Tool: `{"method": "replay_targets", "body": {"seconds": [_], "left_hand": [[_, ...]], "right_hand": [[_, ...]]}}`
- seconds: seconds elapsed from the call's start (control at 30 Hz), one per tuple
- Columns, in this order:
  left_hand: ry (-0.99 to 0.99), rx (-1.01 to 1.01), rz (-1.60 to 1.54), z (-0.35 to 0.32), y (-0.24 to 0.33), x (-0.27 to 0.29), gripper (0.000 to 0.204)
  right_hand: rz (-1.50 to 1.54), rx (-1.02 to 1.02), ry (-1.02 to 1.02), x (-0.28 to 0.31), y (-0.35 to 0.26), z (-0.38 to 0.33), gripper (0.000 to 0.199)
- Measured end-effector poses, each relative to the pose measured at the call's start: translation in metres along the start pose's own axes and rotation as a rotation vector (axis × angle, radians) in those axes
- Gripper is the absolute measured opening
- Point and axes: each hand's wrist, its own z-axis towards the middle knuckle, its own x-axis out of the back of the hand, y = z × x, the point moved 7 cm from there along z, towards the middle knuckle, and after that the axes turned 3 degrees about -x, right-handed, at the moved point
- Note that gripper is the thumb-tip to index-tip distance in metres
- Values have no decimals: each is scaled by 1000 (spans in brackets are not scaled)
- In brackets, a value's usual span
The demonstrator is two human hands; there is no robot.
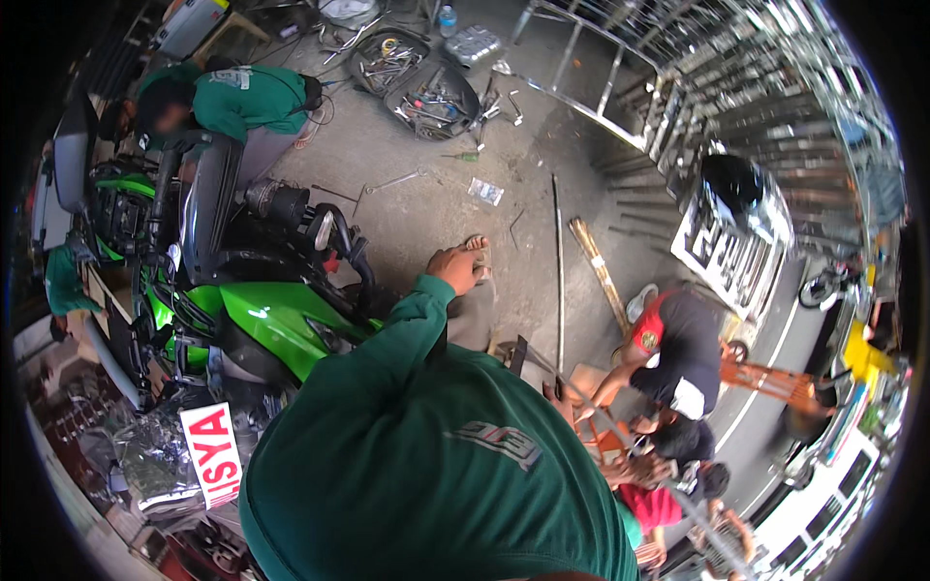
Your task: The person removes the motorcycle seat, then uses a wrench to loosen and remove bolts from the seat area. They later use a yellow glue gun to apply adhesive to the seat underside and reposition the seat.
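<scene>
My left hand [453, 267] rests on my raised knee in grey trousers [472, 318], at the end of a green long sleeve. Its fingers are curled together and nothing is in it. Just beyond it my foot in a sandal [477, 246] stands on the concrete floor. My green shirt fills the lower middle of the view. A green and black motorcycle [254, 320] stands close on the left of the hand. My right hand does not show.
A person in a green shirt [237, 97] crouches at the motorcycle's far end. Open tool trays [417, 77] and loose wrenches lie on the floor beyond. A long metal rod [559, 281] and a wooden strip [598, 271] lie to the right. Other people [678, 353] bend over work at the right.
</scene>
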Motion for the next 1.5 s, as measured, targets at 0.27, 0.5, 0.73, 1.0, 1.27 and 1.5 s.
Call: {"method": "replay_targets", "body": {"seconds": [0.27,0.5,0.73,1.0,1.27,1.5], "left_hand": [[-74,362,-189,16,-76,-6,65],[124,678,-714,46,-95,-25,90],[317,832,-475,116,-53,88,86],[-145,791,-317,205,-141,108,72],[-337,836,-376,282,-277,140,99],[-487,904,-504,306,-279,117,85]], "right_hand": [[-478,588,-178,28,-292,117,73],[-983,594,-363,-13,-444,263,71],[-1339,523,-609,-32,-557,349,69],[-1350,395,-748,-84,-632,396,71],[-1720,368,-803,-175,-645,425,66],[-2000,292,-1207,-224,-605,417,82]]}}
